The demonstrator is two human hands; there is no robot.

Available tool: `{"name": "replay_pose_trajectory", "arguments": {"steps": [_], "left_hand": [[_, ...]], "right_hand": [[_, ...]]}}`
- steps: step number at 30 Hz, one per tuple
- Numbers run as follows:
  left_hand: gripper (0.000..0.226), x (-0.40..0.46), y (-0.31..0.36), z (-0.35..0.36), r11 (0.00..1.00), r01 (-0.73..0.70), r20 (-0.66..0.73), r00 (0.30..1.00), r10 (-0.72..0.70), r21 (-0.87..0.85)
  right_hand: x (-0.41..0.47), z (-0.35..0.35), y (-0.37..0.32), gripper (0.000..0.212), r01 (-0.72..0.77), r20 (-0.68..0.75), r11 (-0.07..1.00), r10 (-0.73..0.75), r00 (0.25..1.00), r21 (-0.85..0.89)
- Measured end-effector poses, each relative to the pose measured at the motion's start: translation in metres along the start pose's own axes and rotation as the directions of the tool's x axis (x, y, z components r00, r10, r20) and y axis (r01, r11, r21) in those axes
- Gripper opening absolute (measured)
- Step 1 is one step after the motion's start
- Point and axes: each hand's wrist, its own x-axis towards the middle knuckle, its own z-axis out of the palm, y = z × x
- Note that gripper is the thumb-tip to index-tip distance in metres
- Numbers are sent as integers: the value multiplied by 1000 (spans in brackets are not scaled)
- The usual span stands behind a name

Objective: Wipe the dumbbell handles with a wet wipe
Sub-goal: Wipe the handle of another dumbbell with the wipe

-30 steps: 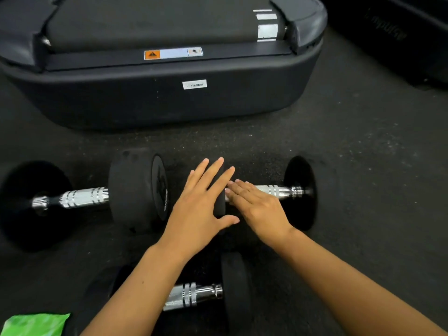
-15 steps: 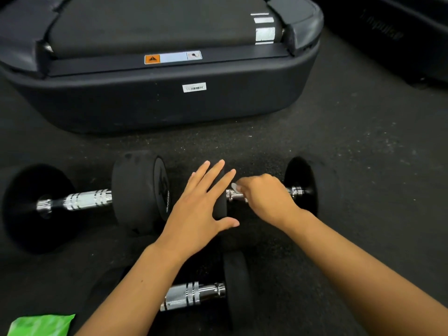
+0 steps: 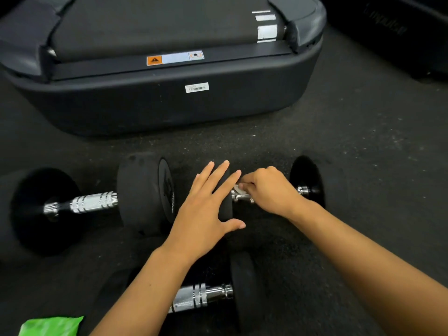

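Note:
Three black dumbbells with chrome handles lie on the dark floor. My left hand [image 3: 206, 209] rests flat, fingers straight, on the left weight of the middle dumbbell [image 3: 308, 185]. My right hand [image 3: 269, 190] curls round that dumbbell's chrome handle [image 3: 240, 197] with a white wet wipe [image 3: 237, 189] pinched against it; only a corner of the wipe shows. The left dumbbell [image 3: 143, 192] lies with its handle [image 3: 93, 202] bare. The near dumbbell [image 3: 242, 287] lies under my left forearm, part of its handle [image 3: 201, 295] in view.
The black rear end of a treadmill [image 3: 169, 103] stands just behind the dumbbells. A green wipe packet [image 3: 51, 326] lies at the bottom left edge. Another dark machine [image 3: 400, 32] fills the top right corner. Speckled rubber floor [image 3: 363, 154] stretches to the right.
My right hand went from lying flat on the handle to curling round it with the wipe, and slid slightly right. My left hand has stayed on the weight.

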Motion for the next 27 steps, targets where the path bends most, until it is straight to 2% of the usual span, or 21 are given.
{"name": "replay_pose_trajectory", "arguments": {"steps": [3, 6, 8, 10, 13, 16, 18, 23, 27], "left_hand": [[93, 2, 0, 2, 1000, -2, -16, 1000, 2, -19], [93, 3, -1, 1, 999, 1, -18, 1000, -2, -36], [93, 3, -1, 0, 999, 3, -4, 1000, -3, -39], [92, 3, -1, 1, 999, 5, -10, 1000, -6, -41], [92, 4, -2, 3, 999, -6, -38, 999, 4, -42], [92, 3, -3, 2, 999, 2, -12, 1000, -3, -43], [92, 4, -2, 2, 998, -1, -19, 1000, 0, -56], [92, 4, -3, 5, 998, -3, -48, 999, 0, -56], [92, 4, -3, 2, 998, -9, -38, 999, 7, -61]], "right_hand": [[5, 4, -7, 24, -25, -9, 999, 25, 1000, -47], [-11, 13, -13, 20, 52, -67, 979, -66, 996, -197], [-24, 14, -7, 22, 138, -124, 979, -157, 980, -152], [-23, 17, -6, 26, 146, -160, 981, -166, 973, -128], [-27, 28, -6, 33, 195, -175, 968, -222, 959, -160], [-39, 29, 14, 36, 273, -283, 938, -328, 901, -214], [-38, 31, 14, 37, 244, -339, 947, -304, 890, -207], [-34, 41, 11, 41, 314, -267, 918, -375, 888, -243], [-30, 37, 5, 38, 218, -326, 955, -275, 905, -199]]}}
